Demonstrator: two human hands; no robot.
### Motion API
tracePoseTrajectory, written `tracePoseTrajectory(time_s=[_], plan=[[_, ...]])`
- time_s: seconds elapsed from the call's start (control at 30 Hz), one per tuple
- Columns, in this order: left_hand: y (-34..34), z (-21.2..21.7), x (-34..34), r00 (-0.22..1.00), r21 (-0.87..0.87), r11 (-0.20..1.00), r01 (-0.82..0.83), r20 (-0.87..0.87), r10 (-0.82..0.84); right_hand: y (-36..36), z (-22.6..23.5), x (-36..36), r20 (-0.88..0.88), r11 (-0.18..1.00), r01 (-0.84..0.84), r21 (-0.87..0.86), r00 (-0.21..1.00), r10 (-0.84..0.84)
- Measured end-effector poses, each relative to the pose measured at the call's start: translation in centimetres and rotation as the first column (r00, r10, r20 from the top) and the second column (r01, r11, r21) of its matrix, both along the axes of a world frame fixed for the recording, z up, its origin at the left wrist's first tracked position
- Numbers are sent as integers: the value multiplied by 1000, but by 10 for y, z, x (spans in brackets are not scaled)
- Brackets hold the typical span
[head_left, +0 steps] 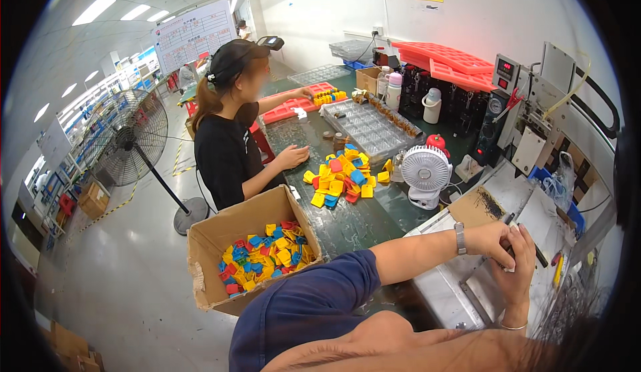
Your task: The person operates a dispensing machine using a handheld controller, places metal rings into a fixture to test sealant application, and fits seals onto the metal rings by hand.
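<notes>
Pinching a small white part [510, 266] between both hands [507, 252] above the metal bench plate [454, 292]. Probably light, rigid, easily dropped; hold its edges. Left hand [493, 238] and right hand [519, 265] both closed on it.

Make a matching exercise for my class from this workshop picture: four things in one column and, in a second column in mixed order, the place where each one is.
Things
1. cardboard box of coloured plastic pieces
2. small white desk fan
3. black pedestal fan
4. stack of red trays

Places
A. standing on the floor, behind the seated co-worker
B. on the dark green bench, beside the loose pile of coloured pieces
C. at the near end of the bench, by the wearer's left elbow
D. at the far end of the bench, against the white wall

Pairs: 1-C, 2-B, 3-A, 4-D
</notes>
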State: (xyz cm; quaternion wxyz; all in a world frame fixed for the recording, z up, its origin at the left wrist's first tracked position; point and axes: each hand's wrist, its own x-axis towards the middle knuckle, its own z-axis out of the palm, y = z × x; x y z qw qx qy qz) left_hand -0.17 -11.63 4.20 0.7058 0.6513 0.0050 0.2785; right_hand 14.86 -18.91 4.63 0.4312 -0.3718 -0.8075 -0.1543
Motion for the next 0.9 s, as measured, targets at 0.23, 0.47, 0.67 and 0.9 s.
tracePoseTrajectory(time_s=[0.23, 0.47, 0.67, 0.9], plan=[[0, -3, -1, 1000, -5, 1000, 3, -23, -4, 2, -2, 7, 80, 999, -4, 50, 997, 0], [1, -5, 3, 995, 135, 987, -87, -31, 92, 3, -2, 4, 28, 996, -1, 89, 1000, -2], [1, -5, 3, 997, -23, 998, -60, 45, 61, 2, -1, 1, -14, 998, -4, 68, 1000, 5], [7, -3, -1, 998, -30, 999, -33, -63, 31, 0, -1, 0, 11, 1000, 21, 18, 1000, -21]])
